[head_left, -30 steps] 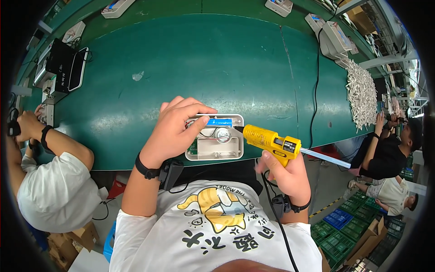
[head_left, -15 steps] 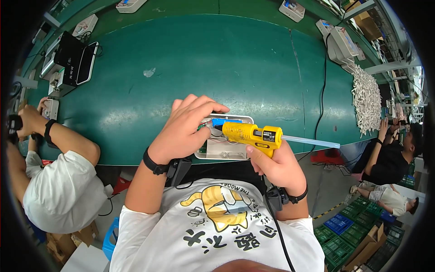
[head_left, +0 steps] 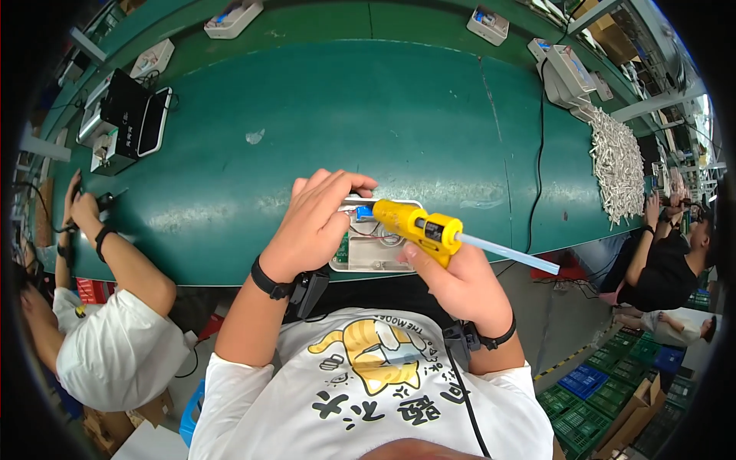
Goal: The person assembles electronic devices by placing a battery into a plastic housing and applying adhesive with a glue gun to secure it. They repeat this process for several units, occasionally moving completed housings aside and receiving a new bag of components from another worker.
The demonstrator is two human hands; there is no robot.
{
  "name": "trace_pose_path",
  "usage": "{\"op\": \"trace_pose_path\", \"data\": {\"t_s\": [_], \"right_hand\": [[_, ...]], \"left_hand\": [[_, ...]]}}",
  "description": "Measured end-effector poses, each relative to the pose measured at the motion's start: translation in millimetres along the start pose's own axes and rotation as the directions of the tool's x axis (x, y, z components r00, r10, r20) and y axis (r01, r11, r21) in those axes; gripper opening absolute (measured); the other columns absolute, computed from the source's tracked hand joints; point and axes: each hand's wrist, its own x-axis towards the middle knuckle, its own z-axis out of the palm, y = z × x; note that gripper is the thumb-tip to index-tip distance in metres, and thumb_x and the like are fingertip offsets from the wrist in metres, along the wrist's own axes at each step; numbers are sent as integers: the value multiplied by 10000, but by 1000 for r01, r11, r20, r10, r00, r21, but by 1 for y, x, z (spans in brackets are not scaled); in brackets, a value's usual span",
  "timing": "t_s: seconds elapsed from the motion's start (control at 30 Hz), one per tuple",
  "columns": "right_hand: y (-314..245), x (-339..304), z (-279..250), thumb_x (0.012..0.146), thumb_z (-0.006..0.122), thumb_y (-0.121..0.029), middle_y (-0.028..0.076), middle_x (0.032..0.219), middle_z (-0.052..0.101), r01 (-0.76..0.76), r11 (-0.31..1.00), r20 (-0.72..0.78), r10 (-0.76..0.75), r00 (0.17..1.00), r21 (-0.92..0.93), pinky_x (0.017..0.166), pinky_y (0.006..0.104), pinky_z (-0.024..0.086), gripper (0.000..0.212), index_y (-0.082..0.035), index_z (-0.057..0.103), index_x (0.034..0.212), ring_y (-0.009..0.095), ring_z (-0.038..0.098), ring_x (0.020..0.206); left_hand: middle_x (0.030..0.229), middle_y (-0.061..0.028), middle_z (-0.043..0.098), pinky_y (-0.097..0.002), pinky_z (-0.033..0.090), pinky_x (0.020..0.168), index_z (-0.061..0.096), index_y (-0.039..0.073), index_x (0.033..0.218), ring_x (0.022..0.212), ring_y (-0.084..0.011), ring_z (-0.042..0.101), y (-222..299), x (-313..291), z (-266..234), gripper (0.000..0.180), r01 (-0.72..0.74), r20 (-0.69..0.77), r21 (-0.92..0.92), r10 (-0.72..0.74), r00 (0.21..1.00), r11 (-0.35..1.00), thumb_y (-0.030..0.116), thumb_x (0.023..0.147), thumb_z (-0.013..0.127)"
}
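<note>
A yellow hot glue gun (head_left: 402,218) is gripped in my right hand (head_left: 464,287), its dark nozzle pointing left into an open pale plastic case (head_left: 373,267). From the gun's rear a translucent glue stick (head_left: 510,254) sticks out to the right. My left hand (head_left: 310,230) is closed around the left side of the case, fingers over its far edge and thumb near the inside. Within the case lie a blue block (head_left: 364,212), thin wires and a green circuit board (head_left: 343,249). The gun and my hands cover part of the case; whether the nozzle touches anything cannot be seen.
The green table (head_left: 337,115) carries a black device (head_left: 123,115) at the left, a pile of small white parts (head_left: 617,169) at the right, and a black cable (head_left: 541,146). More cases (head_left: 488,27) line the far side. Co-workers (head_left: 115,345) sit at both sides.
The glue gun's nozzle has moved toward the far edge of the case, and its rear now tilts closer to me. My left hand still holds the case. The left co-worker's hands have moved.
</note>
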Motion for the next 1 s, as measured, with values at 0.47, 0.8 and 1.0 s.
{"op": "trace_pose_path", "data": {"t_s": [0.47,0.8,1.0], "right_hand": [[127,5,-61,1118,547,-181,237,1121,719,483,663,-463,-225,857,573,554,331,540,193,-6,606,1172,173,602,574],[121,9,-63,1118,551,-174,243,1129,709,484,675,-461,-234,856,556,565,351,544,186,0,600,1162,180,591,569],[120,10,-62,1116,558,-175,248,1131,710,456,685,-456,-199,867,568,567,357,549,191,5,602,1163,177,590,569]], "left_hand": [[1111,-127,751,-363,567,736,740,10,1245,930,-192,719,-6,61,-52,364,512,205,-168,-478,854,842,29,912,594],[1508,-186,553,-425,565,1021,502,17,1525,1231,-289,658,-106,185,-55,592,-77,-311,-119,37,950,990,16,939,583],[1605,-245,446,-554,525,1086,477,31,1538,1399,-437,529,-153,222,-111,656,225,-501,584,129,856,780,106,914,664]]}}
